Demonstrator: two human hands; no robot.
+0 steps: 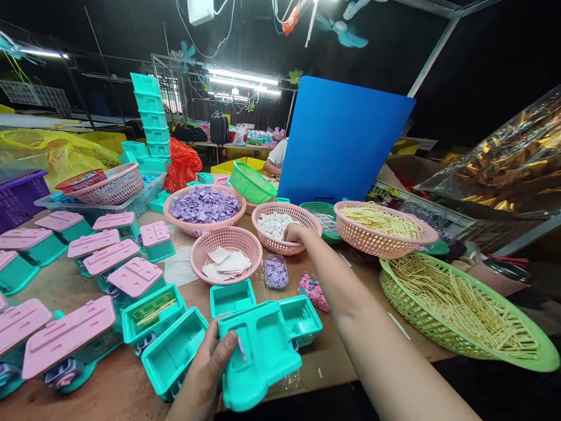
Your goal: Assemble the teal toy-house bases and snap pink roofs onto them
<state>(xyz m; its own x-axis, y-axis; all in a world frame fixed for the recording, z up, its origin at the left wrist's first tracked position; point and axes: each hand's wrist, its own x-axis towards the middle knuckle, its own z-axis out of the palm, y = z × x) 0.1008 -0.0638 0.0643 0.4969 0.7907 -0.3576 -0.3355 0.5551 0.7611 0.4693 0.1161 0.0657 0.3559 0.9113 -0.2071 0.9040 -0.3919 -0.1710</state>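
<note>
My left hand (205,365) grips a turquoise plastic tray-like part (258,356) by its left edge, with the thumb on top. This part has shallow recesses, and a small pink-purple strip lies beside my thumb. My right hand (293,233) reaches into a pink basket (287,246) of small white pieces (274,224). Its fingers are bent down among them, and the tips are hidden. Around my left hand stand open turquoise boxes (175,349), one of them holding thin yellowish sticks (155,313).
Pink-lidded turquoise boxes (131,276) fill the left. Baskets of purple pieces (204,204), white papers (228,261) and yellowish sticks (464,304) surround the work area. A blue board (346,140) stands behind, with a person's sleeve (278,154) beside it. Small bags (276,272) lie in front.
</note>
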